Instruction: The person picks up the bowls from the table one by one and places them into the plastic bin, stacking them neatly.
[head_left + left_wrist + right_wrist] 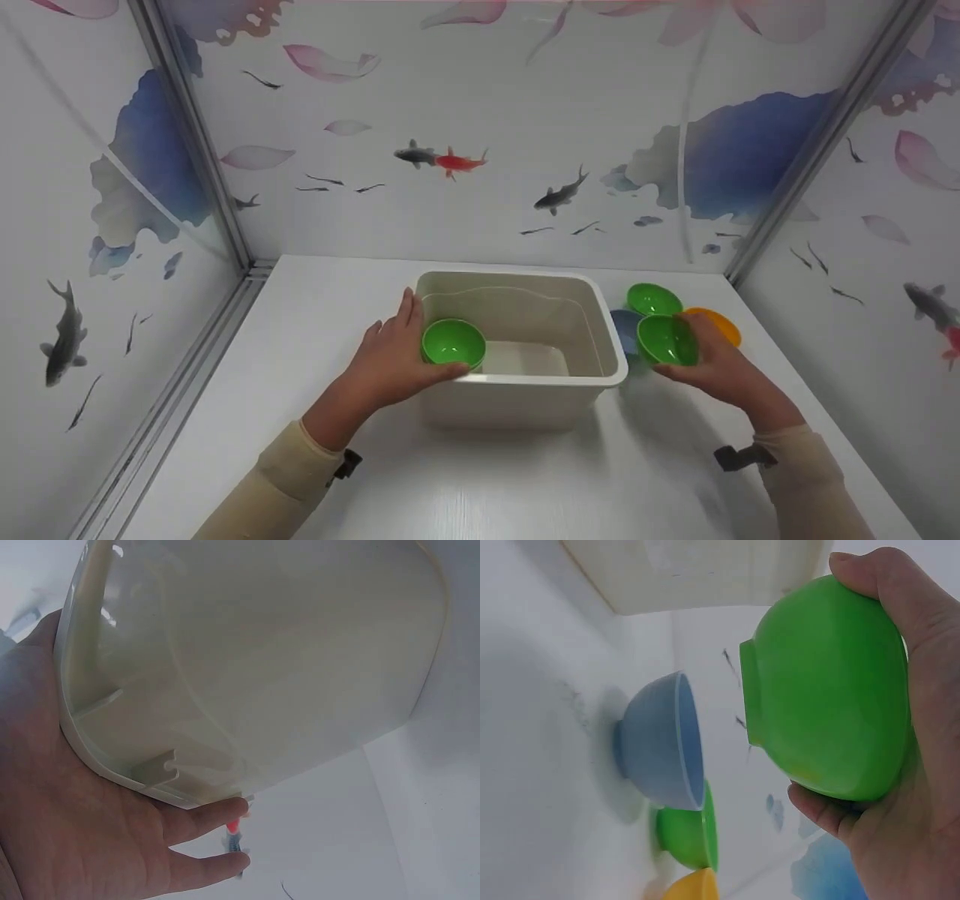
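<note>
My left hand (pixel 390 360) rests at the near left corner of a cream plastic bin (pixel 517 405). Its thumb lies along the front rim and its straight fingers point up the left side; in the left wrist view, the palm faces the bin's outer wall. Inside the bin, at the left, sits a green bowl (pixel 454 346). With my right hand (pixel 724 367) I hold another green bowl (pixel 825 690) by its side, tilted, just right of the bin. Thumb and fingers wrap its far edges in the right wrist view.
Beyond the held bowl stand a blue-grey bowl (pixel 656 742), a third green bowl (pixel 654 298) and an orange bowl (pixel 716 326) on the white table (pixel 465 487). Printed panels (pixel 480 90) close off the back and both sides.
</note>
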`<state>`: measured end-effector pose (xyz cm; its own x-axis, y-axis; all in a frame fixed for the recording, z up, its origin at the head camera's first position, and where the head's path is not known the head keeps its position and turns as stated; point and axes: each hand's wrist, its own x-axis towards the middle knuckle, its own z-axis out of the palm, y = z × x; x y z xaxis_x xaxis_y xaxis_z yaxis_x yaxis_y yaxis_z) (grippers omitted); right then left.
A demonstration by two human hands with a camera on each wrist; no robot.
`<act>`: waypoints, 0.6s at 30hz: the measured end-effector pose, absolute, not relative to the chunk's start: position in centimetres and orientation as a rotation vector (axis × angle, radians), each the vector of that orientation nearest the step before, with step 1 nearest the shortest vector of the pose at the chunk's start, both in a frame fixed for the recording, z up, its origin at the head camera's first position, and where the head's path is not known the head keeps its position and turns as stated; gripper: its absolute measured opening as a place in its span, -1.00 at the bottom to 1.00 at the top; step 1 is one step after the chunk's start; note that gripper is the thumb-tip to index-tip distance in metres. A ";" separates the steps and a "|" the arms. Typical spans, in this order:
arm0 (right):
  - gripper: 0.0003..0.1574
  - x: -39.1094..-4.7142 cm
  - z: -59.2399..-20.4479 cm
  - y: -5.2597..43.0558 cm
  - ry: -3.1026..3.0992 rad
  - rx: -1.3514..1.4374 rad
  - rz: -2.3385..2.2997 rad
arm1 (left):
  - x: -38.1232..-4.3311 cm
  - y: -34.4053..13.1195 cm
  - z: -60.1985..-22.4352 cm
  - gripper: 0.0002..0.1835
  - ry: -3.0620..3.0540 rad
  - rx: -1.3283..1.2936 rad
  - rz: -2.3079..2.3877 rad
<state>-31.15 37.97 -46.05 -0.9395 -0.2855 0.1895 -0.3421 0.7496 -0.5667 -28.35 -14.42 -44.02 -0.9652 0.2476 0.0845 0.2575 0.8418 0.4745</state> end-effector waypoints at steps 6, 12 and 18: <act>0.12 -31.4 -44.6 37.7 -2.818 0.563 0.895 | -28.4 -14.5 -44.2 0.54 -2.993 -0.421 -0.766; 0.11 -32.0 -43.6 37.5 -2.785 0.624 0.833 | -28.4 -14.4 -44.3 0.54 -2.992 -0.423 -0.769; 0.11 -32.3 -42.5 37.0 -2.807 0.648 0.905 | -28.6 -14.5 -44.4 0.54 -2.985 -0.423 -0.770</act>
